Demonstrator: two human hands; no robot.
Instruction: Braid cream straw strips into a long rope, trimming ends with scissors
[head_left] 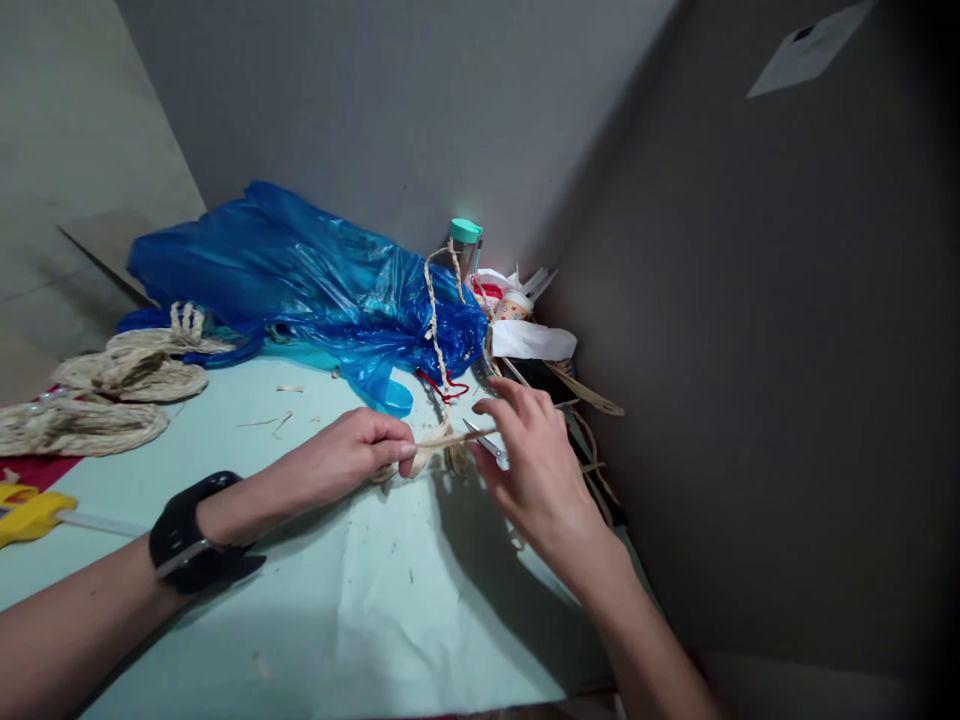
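Note:
My left hand is closed in a pinch on a flat, pale fibre strand that stretches to the right. My right hand is curved around the strand's far end, thumb and forefinger apart. Small metal scissors show between those fingers, blades pointing up and left; their handles are hidden, and whether they lie on the table or touch the palm I cannot tell. Behind the strand, a twisted fibre cord with a red string around it runs up onto a blue plastic bag.
Fibre skeins lie at the left, above yellow-handled scissors. A bottle with a green lid, a patterned cup and white paper stand near the corner. Grey partitions border the pale green tabletop.

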